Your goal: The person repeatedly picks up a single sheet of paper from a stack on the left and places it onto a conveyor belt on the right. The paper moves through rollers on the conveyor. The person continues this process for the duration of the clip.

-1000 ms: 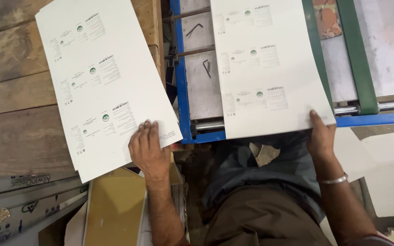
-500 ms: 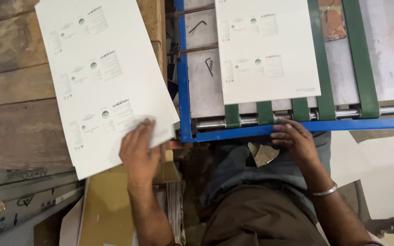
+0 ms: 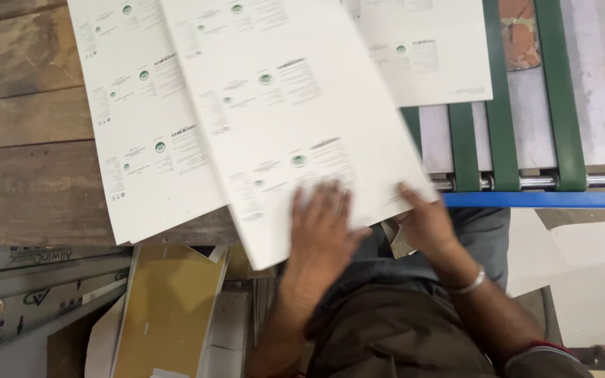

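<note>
print workshop, green conveyor belts, blue machine frame, stacked printed sheets, worn wooden table

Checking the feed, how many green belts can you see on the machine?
3: a short one by the sheets, one beside it, and one furthest right. More may be hidden under the sheets.

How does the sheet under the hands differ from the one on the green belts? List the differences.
The held sheet lies tilted, its corner past the table edge; the belt sheet lies square to the green belts. Both the left hand and right hand touch the held sheet; nothing touches the belt sheet. The held sheet overlaps the belt sheet. Both are white with small printed panels.
</note>
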